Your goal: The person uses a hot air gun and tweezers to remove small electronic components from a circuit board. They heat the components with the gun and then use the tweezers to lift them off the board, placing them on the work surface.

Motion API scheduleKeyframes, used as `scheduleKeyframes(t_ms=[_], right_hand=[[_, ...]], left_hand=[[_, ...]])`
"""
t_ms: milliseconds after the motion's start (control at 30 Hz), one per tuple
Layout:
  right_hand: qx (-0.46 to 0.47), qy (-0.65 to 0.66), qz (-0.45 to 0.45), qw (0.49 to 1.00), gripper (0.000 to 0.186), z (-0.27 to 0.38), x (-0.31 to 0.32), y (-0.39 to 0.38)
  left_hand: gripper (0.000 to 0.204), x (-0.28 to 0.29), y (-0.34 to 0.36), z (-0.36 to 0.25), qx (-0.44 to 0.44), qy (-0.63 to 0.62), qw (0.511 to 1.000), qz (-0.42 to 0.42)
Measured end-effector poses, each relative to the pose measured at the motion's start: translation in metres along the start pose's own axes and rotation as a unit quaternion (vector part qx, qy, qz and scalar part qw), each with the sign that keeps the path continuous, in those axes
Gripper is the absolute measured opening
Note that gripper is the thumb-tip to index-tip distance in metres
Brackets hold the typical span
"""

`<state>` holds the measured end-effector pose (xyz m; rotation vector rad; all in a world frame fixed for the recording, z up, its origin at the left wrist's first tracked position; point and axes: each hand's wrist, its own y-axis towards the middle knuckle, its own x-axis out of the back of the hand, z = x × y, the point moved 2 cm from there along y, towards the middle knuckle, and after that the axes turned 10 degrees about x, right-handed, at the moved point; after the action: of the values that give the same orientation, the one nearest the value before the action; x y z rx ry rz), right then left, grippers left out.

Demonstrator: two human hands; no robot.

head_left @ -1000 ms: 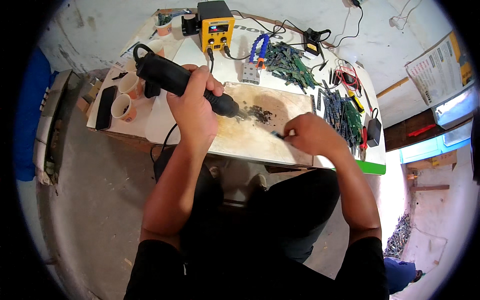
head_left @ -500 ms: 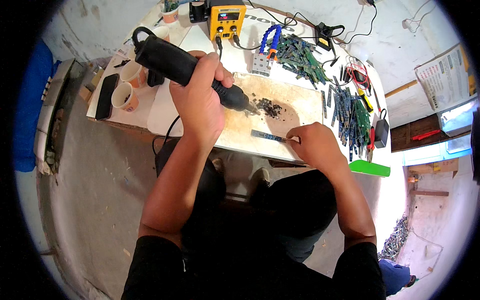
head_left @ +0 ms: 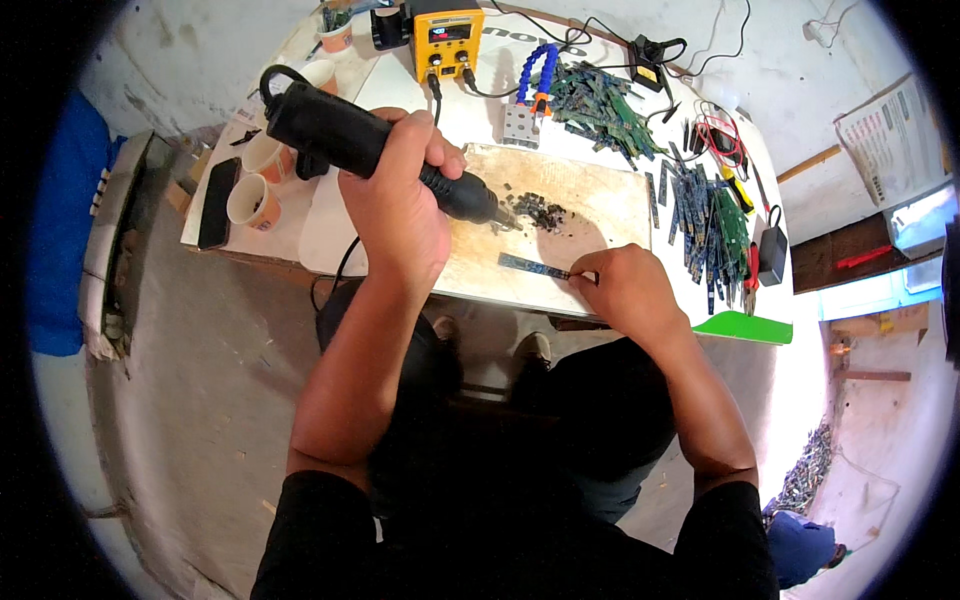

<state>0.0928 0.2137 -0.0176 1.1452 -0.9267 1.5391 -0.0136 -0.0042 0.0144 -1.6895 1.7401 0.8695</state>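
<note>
My left hand [head_left: 405, 190] is wrapped round a black hot air gun [head_left: 335, 125], its metal nozzle pointing down to the right. Just beyond the nozzle tip lies a small heap of dark chips [head_left: 540, 212] on a stained, pale work board [head_left: 480, 275]. My right hand [head_left: 625, 285] pinches the right end of a narrow dark circuit board strip [head_left: 530, 264]. That strip lies near the front of the work board, below the chips and apart from the nozzle. My fingers hide the strip's right end.
A yellow soldering station [head_left: 447, 45] stands at the back. Heaped circuit board strips [head_left: 605, 110] and another pile [head_left: 705, 225] lie right, near red-handled pliers [head_left: 754, 270]. Paper cups [head_left: 255, 203] and a phone [head_left: 217, 205] are left. Another person [head_left: 800, 550] is at lower right.
The whole view has shifted slightly. Both hands keep their grips, and the strip and hot air gun stay in nearly the same places over the work board.
</note>
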Motion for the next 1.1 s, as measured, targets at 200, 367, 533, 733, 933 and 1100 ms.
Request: scheduleKeyframes(t_ms=[200, 367, 533, 733, 933, 1100], right_hand=[[0.015, -0.007, 0.007, 1.000, 0.017, -0.003, 0.000, 0.002], [0.019, -0.004, 0.003, 1.000, 0.017, -0.005, 0.000, 0.001], [0.000, 0.009, -0.002, 1.000, 0.018, -0.009, 0.002, 0.001], [-0.034, 0.236, -0.123, 0.963, 0.016, -0.006, 0.061, 0.006], [0.005, 0.509, -0.203, 0.836, 0.016, -0.021, 0.029, 0.021], [-0.002, 0.536, -0.258, 0.804, 0.018, -0.017, 0.016, 0.021]], left_hand=[[0.015, -0.001, -0.004, 0.000, 0.006, -0.001, 1.000, 0.010], [0.015, -0.004, -0.007, 0.002, 0.007, 0.008, 1.000, 0.014], [0.015, -0.006, -0.012, 0.003, 0.022, 0.003, 0.999, 0.029], [0.014, -0.009, -0.027, -0.008, -0.004, 0.067, 0.995, 0.073], [0.011, -0.012, -0.029, 0.000, 0.002, 0.109, 0.990, 0.090], [0.012, -0.009, -0.029, 0.004, 0.015, 0.100, 0.992, 0.072]])
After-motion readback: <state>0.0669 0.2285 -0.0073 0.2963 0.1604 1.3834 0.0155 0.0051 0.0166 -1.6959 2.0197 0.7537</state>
